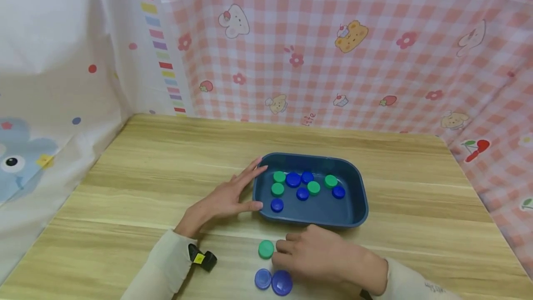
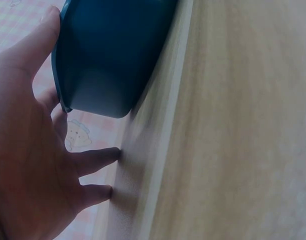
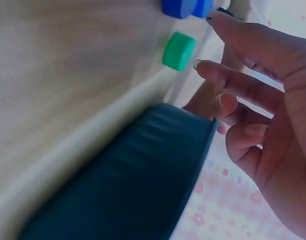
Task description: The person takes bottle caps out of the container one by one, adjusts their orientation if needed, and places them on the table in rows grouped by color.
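A dark blue tray (image 1: 310, 219) rests on the wooden table, with several green caps (image 1: 313, 188) and blue caps (image 1: 293, 180) inside. At its left end my left hand (image 1: 226, 198) spreads its fingers, the thumb and fingertips touching the rim. In front of the tray, my right hand (image 1: 318, 253) hovers low over the table with thumb and index finger apart, holding nothing. Just left of its fingertips lies a loose green cap (image 1: 266, 249). Closer to me are a blue cap (image 1: 263, 279) and a larger blue cap (image 1: 282, 283), side by side.
The wood-grain table (image 1: 166, 170) reaches back to a pink checked curtain (image 1: 308, 82). A white cloth (image 1: 54, 59) hangs along the left side. A black wrist strap (image 1: 202, 257) sits on my left sleeve.
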Demonstrator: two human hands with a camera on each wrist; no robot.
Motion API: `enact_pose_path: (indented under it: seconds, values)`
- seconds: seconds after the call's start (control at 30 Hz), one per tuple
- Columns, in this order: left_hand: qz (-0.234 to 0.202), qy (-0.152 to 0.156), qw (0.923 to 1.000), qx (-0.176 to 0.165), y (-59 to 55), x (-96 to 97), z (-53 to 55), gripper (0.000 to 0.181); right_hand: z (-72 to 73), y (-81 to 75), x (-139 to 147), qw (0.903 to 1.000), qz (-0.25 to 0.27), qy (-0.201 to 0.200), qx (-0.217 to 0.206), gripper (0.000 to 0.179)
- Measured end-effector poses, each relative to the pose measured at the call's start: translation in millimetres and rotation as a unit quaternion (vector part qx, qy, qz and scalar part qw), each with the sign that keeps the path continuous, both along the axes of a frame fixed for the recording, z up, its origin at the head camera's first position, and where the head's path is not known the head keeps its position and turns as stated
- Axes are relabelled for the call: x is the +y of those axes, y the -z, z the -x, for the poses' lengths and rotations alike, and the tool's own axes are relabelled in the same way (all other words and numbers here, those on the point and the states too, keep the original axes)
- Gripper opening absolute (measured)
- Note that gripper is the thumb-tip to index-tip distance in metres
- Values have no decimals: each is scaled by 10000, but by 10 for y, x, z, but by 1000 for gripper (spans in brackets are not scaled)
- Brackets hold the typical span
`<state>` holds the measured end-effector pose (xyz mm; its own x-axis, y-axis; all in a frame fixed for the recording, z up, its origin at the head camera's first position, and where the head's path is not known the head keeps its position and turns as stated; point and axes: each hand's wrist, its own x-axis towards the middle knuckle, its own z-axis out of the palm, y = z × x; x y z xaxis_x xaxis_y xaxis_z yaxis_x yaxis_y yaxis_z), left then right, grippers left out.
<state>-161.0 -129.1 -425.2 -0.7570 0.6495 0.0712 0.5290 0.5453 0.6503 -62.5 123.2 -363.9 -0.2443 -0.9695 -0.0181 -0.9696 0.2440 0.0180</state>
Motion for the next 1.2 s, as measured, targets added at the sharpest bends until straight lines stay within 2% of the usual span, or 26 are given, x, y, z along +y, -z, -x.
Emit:
enact_pose_path:
  seconds: [0.3,0.47,0.63,0.8,0.97,1.2]
  values:
    - [-7,-29,10000,-48,4,-12,-15,81,126,-152,-3,9996,202,201,15,10]
    - [37,-41,10000,-39,3,-8,-9,82,223,-196,-11,9989,378,265,57,19]
    - [43,-29,10000,-25,5,-3,-1,81,306,-273,-22,9984,297,467,140,25]
    - [10,0,10000,-64,-4,-7,3,81,395,-347,-38,9974,189,700,20,29]
    - [10,62,10000,-69,-15,-11,7,81,491,-371,-32,9956,144,915,-151,34]
    - [2,83,9999,-82,-33,-2,-10,82,626,-373,19,9950,188,958,-205,37]
